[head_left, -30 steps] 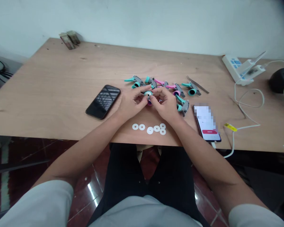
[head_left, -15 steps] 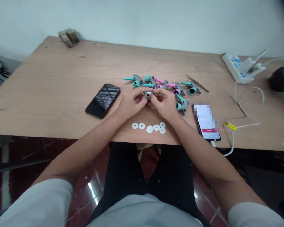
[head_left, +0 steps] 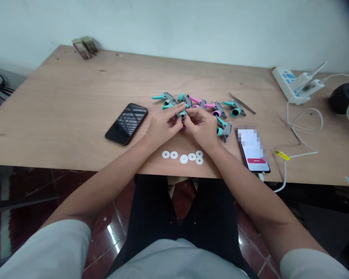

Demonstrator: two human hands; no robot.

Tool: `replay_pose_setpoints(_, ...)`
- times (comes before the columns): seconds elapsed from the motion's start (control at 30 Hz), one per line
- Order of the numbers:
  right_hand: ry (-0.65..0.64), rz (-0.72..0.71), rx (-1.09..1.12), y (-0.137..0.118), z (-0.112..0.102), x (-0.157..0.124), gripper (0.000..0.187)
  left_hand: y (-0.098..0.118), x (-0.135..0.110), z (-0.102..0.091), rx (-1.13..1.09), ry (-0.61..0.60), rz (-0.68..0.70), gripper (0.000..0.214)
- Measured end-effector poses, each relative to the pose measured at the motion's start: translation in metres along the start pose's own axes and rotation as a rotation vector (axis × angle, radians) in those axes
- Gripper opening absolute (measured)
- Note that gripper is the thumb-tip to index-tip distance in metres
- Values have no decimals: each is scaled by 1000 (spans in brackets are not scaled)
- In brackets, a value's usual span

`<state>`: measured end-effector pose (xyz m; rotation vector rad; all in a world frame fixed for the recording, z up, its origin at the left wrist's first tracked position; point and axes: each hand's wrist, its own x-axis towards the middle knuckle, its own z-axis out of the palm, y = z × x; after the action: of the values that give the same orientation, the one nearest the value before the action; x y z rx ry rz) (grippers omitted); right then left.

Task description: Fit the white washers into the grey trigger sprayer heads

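Between my left hand (head_left: 164, 123) and my right hand (head_left: 203, 126) is a trigger sprayer head (head_left: 182, 114), its teal collar turned toward me. The fingers of both hands are pinched round it, and most of its body is hidden behind them. Beyond my hands lie several more grey sprayer heads, some with pink triggers (head_left: 216, 108) and some with teal ones (head_left: 235, 107). One teal sprayer head (head_left: 225, 130) rests just right of my right hand. Several flat white ring washers (head_left: 184, 159) lie near the table's front edge, below my hands.
A dark phone (head_left: 126, 124) lies left of my hands. To the right, a lit phone (head_left: 253, 151) is plugged into a white cable (head_left: 304, 154). Tweezers (head_left: 242, 103), a power strip (head_left: 291, 85) and a black rounded device (head_left: 343, 99) sit farther right. Banknote-like bundles (head_left: 85, 47) stand at the far left.
My left fingers have lifted and straightened a little over the sprayer head, away from my right fingertips. Both hands stay in the same place, and the things on the table have not moved.
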<state>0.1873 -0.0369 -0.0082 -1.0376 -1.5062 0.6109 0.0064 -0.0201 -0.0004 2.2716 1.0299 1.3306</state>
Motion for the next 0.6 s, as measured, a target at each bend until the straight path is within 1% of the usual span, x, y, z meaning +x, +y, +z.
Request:
replay_pose_setpoints(0.2,14,-86,-111,-1,1,-2,12,-4,0,1,2,25,35,40)
replay_pose_setpoints(0.33,52,-97,-207,-1,4,-4,11,1,-1,0,19,7,34,41)
replay_pose_setpoints(0.43,68,-114,-215,-2,6,-4,11,2,0,-1,39,2,48,39)
replay_pose_setpoints(0.5,62,-140,-198,-3,5,-2,12,-1,3,-4,59,28,64,37)
replay_pose_setpoints(0.6,71,-182,-224,-6,1,0,17,-10,10,-15,83,127,69,36)
